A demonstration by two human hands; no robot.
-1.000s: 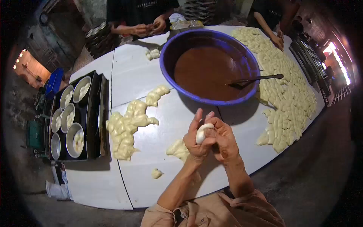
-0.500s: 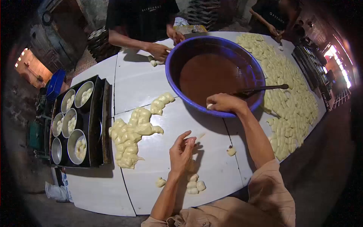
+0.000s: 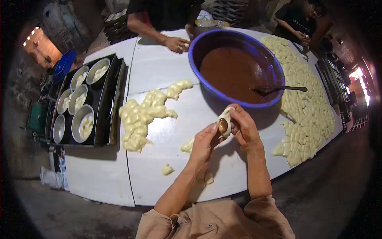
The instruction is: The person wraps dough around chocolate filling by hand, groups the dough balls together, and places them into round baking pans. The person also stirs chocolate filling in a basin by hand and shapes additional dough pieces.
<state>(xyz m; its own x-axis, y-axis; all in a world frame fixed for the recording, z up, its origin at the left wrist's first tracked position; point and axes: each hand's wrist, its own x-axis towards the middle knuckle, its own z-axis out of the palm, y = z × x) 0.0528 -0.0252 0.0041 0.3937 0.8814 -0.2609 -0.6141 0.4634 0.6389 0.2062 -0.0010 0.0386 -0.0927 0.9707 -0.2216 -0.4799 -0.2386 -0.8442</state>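
Note:
Between my two hands, in front of the basin, is a pale piece of dough (image 3: 226, 115) with a glossy brown filling (image 3: 223, 126) showing in its middle. My right hand (image 3: 244, 125) pinches the dough's upper and right side. Closed at its lower left edge is my left hand (image 3: 205, 141), thumb beside the filling. The blue basin (image 3: 195, 63) just beyond holds brown paste (image 3: 229, 71) and a dark-handled spatula (image 3: 284, 88). Near my left forearm lie a small dough lump (image 3: 167, 169) and another dough piece (image 3: 187, 146). My forearm partly covers more dough balls (image 3: 208, 178).
A dark tray (image 3: 104, 119) on the left carries several round tins (image 3: 82, 123), most with dough balls inside. One dough mass (image 3: 143, 115) lies left of centre, and many dough pieces (image 3: 306, 107) cover the right side. Two people work across the table, one hand (image 3: 177, 44) near the basin.
My right hand has come from the basin's near rim toward me and met my left hand. Dough with brown filling now shows between them. The whole view has shifted slightly.

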